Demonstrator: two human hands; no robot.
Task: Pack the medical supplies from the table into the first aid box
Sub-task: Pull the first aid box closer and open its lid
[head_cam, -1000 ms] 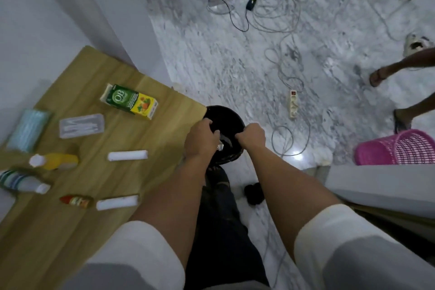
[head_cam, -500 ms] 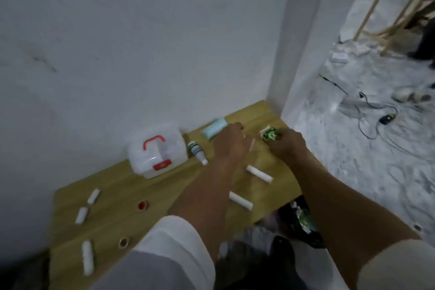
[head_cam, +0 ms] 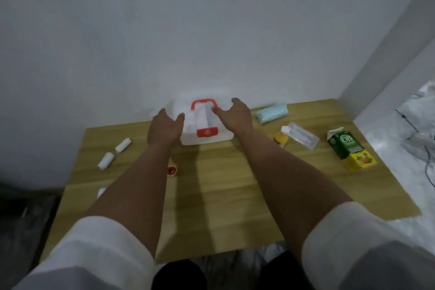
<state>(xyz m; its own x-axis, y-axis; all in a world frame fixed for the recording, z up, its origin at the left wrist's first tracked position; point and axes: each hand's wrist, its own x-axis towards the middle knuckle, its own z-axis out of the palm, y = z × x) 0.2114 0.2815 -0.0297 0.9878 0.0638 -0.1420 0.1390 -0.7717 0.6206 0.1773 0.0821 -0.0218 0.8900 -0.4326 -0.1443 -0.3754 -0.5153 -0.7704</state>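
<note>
First aid box (head_cam: 207, 125): white w/ red handle and red latch, lid closed, at far edge of table (head_cam: 223, 195) against wall, now centre of view; 0.5 s ago it sat left of both hands. L hand (head_cam: 164, 128): fingers spread and relaxed, holding nothing, at box's left side; contact w/ box can't be told. R hand (head_cam: 235, 115): fingers extended, released, over box's right top edge, fingertips near handle; 0.5 s ago it gripped a green item further right, now nothing in it. Both arms reach straight out, where before they angled right. Supplies on table: 2 white rolls (head_cam: 115, 153) far left, end to end; part of a 3rd white roll (head_cam: 101, 192) nearer, mostly hidden by L forearm; small red cap (head_cam: 171, 170) just beside L forearm; pack of blue masks (head_cam: 271, 112) right of box near wall; yellow bottle (head_cam: 281, 136) w/ white cap just right of R forearm; clear flat case (head_cam: 302, 135) touching or just beside bottle; green-yellow carton (head_cam: 349, 152) far right, lying tilted near table edge. Nothing seen inside the box, lid shut. White sleeves (head_cam: 101, 249) at near edge.
</note>
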